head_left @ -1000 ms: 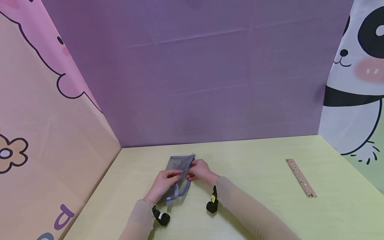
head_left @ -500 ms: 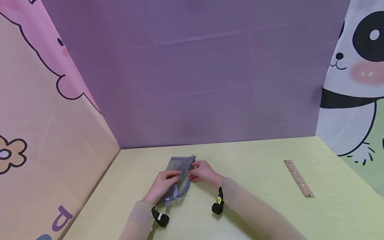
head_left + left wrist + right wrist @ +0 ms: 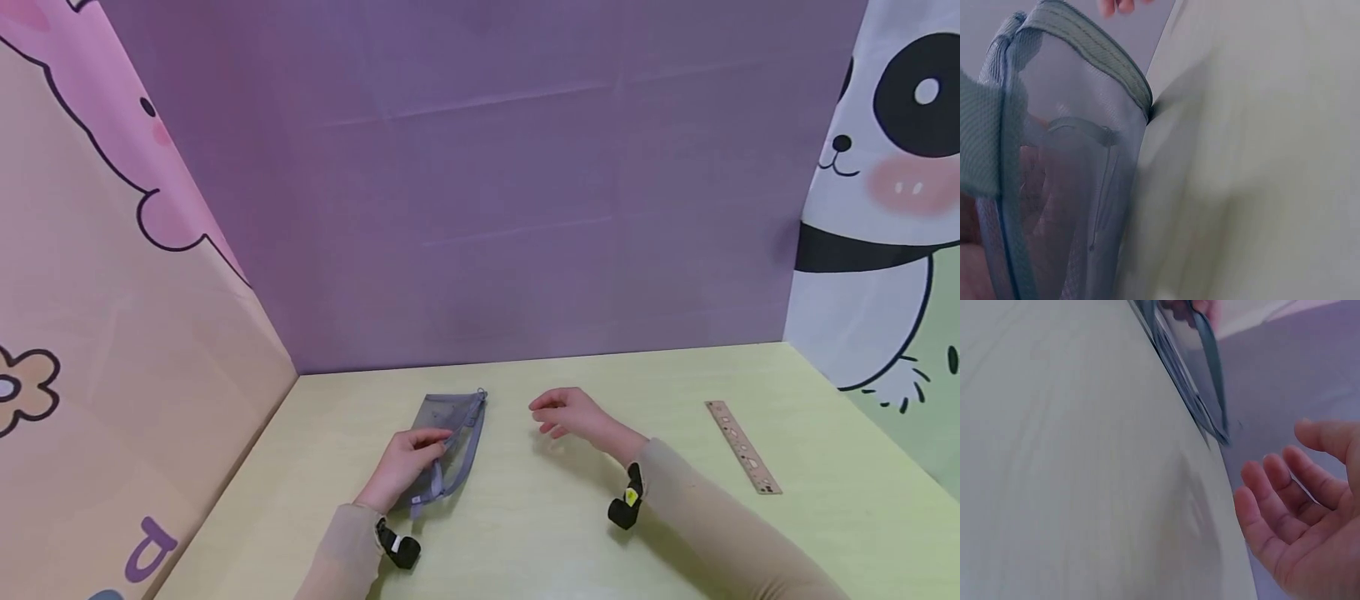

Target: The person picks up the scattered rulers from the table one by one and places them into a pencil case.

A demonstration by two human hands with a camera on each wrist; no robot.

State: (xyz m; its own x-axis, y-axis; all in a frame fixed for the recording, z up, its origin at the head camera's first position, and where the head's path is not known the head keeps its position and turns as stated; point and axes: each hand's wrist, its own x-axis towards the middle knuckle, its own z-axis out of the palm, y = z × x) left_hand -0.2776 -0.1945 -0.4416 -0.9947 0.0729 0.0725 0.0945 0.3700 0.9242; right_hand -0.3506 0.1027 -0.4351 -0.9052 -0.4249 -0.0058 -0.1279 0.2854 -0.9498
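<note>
A grey-blue mesh zipper pouch (image 3: 442, 410) rests on the table at centre left, its zipped edge raised toward the right. My left hand (image 3: 405, 465) pinches that upper edge between thumb and fingers. Close up in the left wrist view, the see-through mesh (image 3: 1085, 181) fills the left side, with part of the hand seen behind it. Apart from the pouch, to its right, my right hand (image 3: 573, 414) hovers above the table. In the right wrist view its fingers (image 3: 1282, 500) are loosely bent and hold nothing.
A pink patterned ruler (image 3: 744, 447) lies on the right part of the pale table (image 3: 555, 533). A purple cloth wall (image 3: 480, 208) stands at the back, with printed side walls left and right. Each wrist wears a small black camera (image 3: 624, 508).
My right hand has let go of the pouch's zipped edge and moved away to the right. My left hand stays on the pouch. The head view has shifted slightly.
</note>
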